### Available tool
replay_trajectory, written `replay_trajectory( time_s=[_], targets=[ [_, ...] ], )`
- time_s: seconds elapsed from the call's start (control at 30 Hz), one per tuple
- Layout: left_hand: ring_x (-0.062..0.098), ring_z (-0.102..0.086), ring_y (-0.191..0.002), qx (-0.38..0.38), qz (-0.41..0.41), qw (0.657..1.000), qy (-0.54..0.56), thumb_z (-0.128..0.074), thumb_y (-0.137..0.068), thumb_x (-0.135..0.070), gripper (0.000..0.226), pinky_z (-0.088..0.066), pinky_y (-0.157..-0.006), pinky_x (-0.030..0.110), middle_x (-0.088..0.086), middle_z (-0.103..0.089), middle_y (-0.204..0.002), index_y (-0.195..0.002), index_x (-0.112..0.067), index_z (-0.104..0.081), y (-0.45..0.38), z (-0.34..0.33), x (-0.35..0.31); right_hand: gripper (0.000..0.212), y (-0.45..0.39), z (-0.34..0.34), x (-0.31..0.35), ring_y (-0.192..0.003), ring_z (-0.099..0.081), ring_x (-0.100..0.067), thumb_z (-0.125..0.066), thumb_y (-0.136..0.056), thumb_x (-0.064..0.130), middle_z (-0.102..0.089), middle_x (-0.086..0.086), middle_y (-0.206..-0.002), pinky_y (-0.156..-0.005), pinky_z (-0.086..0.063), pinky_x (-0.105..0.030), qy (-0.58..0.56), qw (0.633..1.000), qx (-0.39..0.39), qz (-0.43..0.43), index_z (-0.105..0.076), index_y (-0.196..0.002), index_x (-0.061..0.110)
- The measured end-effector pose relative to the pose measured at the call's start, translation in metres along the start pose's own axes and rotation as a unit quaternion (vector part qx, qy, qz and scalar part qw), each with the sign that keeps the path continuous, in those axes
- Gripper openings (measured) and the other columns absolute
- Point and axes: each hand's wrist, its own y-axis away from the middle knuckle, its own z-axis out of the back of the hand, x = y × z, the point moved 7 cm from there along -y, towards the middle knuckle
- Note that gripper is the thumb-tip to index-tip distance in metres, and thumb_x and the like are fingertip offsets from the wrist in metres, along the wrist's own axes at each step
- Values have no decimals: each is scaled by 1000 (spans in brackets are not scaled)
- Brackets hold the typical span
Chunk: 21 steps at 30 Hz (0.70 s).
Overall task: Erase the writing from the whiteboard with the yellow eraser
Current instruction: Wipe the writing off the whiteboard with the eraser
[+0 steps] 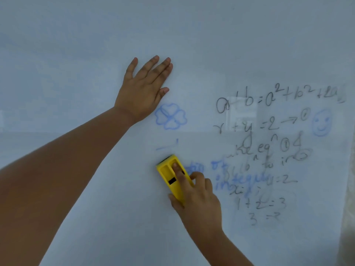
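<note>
The right hand pinches the yellow eraser between thumb and fingers, forefinger laid along its back, flat on the whiteboard at the left edge of the smeared blue writing. Best to press evenly and sweep rightward in overlapping passes. Farther up, the left hand braces, fingers together.
</note>
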Motion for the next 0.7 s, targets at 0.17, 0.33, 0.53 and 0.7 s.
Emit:
replay_trajectory(
  time_s=[0.17,0.33,0.53,0.7],
  targets=[
    [18,-24,-142,-38,7,998,56,-20,-98,-34,55,-8,-116,46,3,-36,-151,-149,-12,-19,2,5,1,75,-34,29,-43,-77,-51,-35,-73,-71,37,-54,-17,-100,-54,-48,-38,10,993,-77,-83,-39,-137,32],
    [20,-38,-135,-102,46,955,274,-30,-99,-27,56,-23,-114,33,0,-52,-139,-149,-9,-13,8,15,10,73,-71,36,-1,-83,-46,-32,-66,-76,40,-47,-15,-101,-62,-47,-41,-25,990,-130,-57,-32,-141,33],
    [14,-38,-133,-122,65,938,318,-30,-100,-27,54,-34,-110,42,1,-56,-134,-149,-11,-13,13,19,10,74,-60,33,-20,-81,-45,-32,-67,-73,38,-49,-17,-102,-63,-43,-41,-44,986,-136,-81,-35,-139,34],
    [27,-38,-136,-115,62,941,313,-30,-99,-32,57,-38,-106,45,0,-55,-136,-150,-14,-12,11,18,10,73,-108,54,-7,-87,-40,-30,-59,-77,40,-43,-16,-107,-67,-40,-39,-63,977,-185,-83,-27,-142,33]
  ],
)
